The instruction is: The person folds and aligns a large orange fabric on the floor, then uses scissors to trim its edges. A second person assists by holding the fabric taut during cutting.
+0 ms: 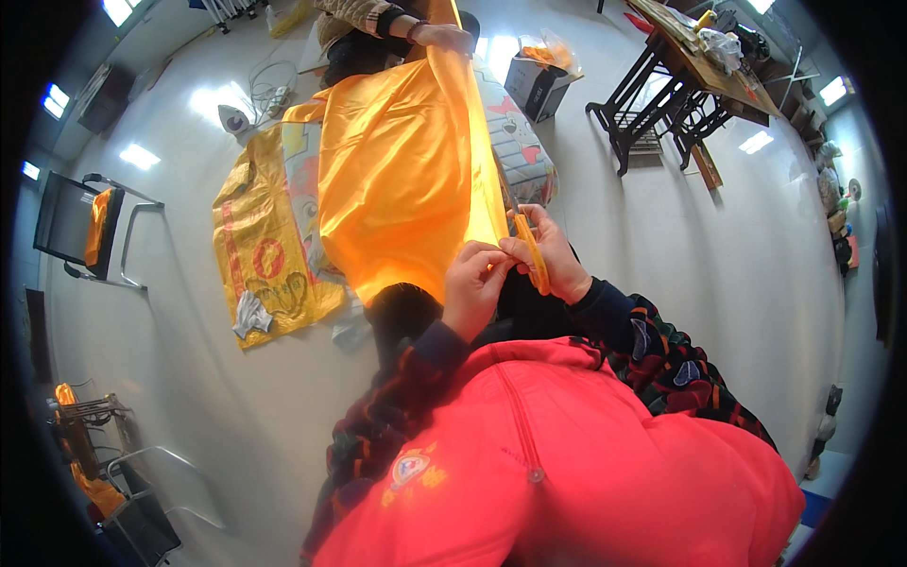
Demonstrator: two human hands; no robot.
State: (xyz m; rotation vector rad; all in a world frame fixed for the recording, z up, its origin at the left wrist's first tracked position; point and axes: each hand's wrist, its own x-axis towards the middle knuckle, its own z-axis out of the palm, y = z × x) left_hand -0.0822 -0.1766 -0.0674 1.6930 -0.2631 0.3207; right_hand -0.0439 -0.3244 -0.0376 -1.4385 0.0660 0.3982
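A long shiny golden-yellow cloth stretches away from me, with its right edge gathered into a strip. My left hand is closed in a pinch on the cloth's near right corner. Beside it, my right hand holds scissors with orange handles. Their dark blades point away from me along the cloth's right edge. The thumb and a finger of that hand meet close to the left fingertips at the corner. Another person's hand grips the far end of the cloth.
Under the cloth lies a patterned pad. A yellow printed sack with a crumpled grey-white glove is on the floor at left. A box stands beyond; a wooden table on iron legs is far right, a chair left.
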